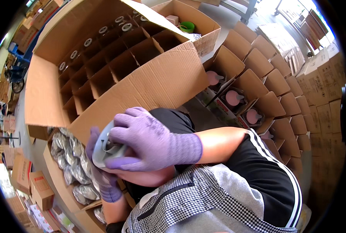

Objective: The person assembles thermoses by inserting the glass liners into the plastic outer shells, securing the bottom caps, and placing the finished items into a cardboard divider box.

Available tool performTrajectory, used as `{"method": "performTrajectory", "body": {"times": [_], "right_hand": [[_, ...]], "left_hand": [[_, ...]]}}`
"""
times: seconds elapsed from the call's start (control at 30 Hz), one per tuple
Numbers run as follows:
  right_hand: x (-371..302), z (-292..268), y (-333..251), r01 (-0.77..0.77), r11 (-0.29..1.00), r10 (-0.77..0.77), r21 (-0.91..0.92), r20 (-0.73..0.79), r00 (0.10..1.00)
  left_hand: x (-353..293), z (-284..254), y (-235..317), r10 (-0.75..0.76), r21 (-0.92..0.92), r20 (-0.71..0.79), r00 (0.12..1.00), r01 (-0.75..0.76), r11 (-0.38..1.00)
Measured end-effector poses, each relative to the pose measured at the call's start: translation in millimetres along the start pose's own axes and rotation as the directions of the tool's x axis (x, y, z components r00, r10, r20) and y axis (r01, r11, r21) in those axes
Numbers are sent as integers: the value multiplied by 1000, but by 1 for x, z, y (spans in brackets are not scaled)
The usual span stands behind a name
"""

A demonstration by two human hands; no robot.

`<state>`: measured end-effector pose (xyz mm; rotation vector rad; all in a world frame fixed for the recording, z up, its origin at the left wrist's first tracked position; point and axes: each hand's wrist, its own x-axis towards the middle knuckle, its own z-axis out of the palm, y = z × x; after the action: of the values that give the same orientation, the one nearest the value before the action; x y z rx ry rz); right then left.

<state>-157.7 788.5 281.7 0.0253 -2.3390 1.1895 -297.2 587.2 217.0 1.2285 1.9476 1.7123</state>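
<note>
Both my hands wear purple knit gloves and hold a pink, rounded vessel (151, 178) with a wide grey-blue rim (98, 154). The vessel is tilted over my lap, its rim towards the left. My right hand (143, 141) curls over the rim, fingers on the upper side and thumb lower down, closed on it. My left hand (105, 180) wraps the far left side of the rim, its fingers partly hidden behind it. Some grey piece shows inside the mouth; what it is I cannot make out.
A large divided carton (142, 85) stands ahead, with silver ring-topped pieces (88, 42) in its far cells. Plastic-wrapped silver items (70, 155) fill a carton at left. At right, open boxes (275, 105) hold pink vessels (233, 98). A smaller carton (208, 39) holds a green tape roll (187, 26).
</note>
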Motion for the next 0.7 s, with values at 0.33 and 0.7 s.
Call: {"method": "performTrajectory", "body": {"times": [0.33,0.7], "right_hand": [[47,-16,94,-468,587,362,660,303,882],[45,31,143,29,430,-253,902,90,963]], "left_hand": [[94,-7,58,372,135,601,707,-549,825],[99,52,92,101,356,635,766,-407,841]]}}
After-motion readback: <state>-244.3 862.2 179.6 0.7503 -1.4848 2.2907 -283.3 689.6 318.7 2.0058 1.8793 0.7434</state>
